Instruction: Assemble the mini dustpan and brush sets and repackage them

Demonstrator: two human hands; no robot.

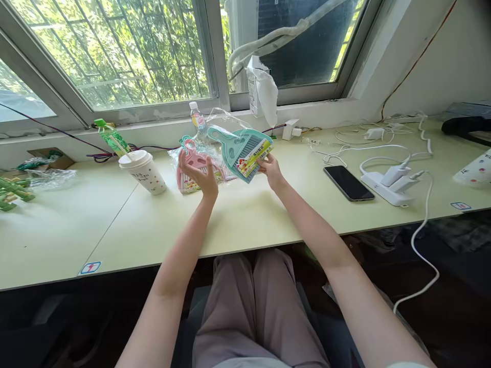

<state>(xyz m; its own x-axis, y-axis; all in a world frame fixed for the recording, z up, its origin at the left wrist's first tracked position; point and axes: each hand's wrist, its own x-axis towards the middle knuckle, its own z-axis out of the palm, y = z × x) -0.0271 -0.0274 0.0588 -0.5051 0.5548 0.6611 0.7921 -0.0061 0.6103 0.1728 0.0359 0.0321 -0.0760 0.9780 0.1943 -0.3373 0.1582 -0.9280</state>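
At left of centre in the frame, a lidded paper cup (142, 171) stands on the pale table (245, 214). Right of it lies the pink dustpan set (195, 166); the left hand (201, 176) is in front — fingers spread, thumb apart. Near upper centre, the right hand (271, 169) pinches the teal dustpan-and-brush set (242, 152) by its labelled edge — handle pointing left.

a pale green table (245, 217) carries a lidded cup (144, 173), a phone (348, 183) and a white power strip (383, 190).
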